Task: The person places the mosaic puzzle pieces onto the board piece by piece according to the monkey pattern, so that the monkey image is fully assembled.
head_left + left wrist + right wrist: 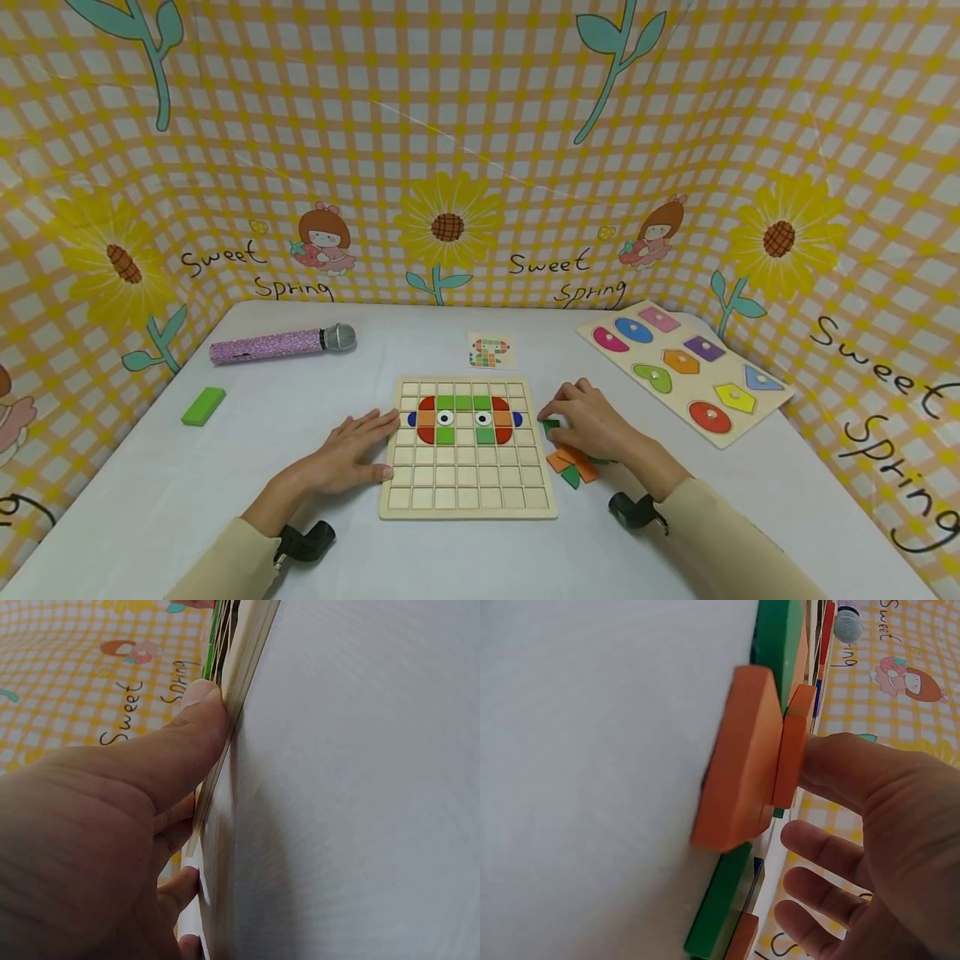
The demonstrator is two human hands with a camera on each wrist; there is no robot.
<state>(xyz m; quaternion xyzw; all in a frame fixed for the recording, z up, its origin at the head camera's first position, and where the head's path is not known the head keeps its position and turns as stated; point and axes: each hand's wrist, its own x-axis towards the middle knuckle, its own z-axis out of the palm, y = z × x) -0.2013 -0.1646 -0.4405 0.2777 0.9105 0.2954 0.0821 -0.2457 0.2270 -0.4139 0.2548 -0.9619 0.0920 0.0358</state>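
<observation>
A wooden grid board (446,479) lies flat, with coloured tiles set in its upper rows, including two eye tiles (445,418). My left hand (352,450) rests along the board's left edge, its thumb touching the wooden side in the left wrist view. Over loose tiles at the board's right is my right hand (592,425), fingers spread and slightly bent. A dark green tile (551,426) shows by its fingertips. Beneath the hand lie orange tiles (573,463) and a green piece (570,477). In the right wrist view the thumb partly hides behind an orange tile (795,750).
Behind the board lies a small pattern card (492,351). A shape puzzle board (716,337) with knobbed pieces is at the back right. A glittery pink microphone (277,345) and a green block (203,407) lie at the left. Patterned cloth (480,125) encloses the table.
</observation>
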